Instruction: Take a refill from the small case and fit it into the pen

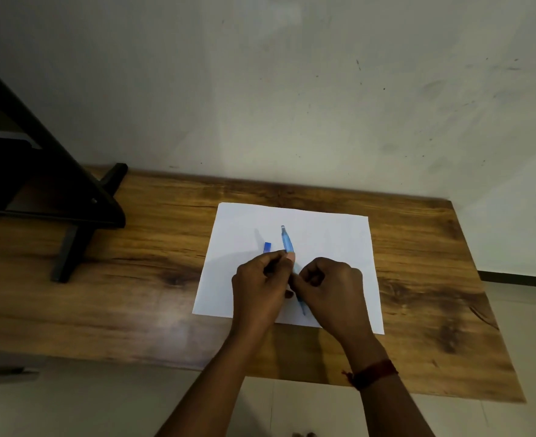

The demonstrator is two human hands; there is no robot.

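While both hands are pinching the blue pen (pixel 287 242) above the white paper (pixel 329 241), left hand (pixel 257 288) and right hand (pixel 329 294) are risking it slipping onto the table (pixel 134 279).

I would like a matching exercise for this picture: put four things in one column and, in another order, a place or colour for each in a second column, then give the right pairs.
Things:
1. blue pen
2. white paper
3. black stand
4. red thread band

Places or states:
A. round the right wrist
B. flat on the wooden table, under both hands
C. on the table's far left corner
D. held between the left hand and the right hand

Pairs: 1-D, 2-B, 3-C, 4-A
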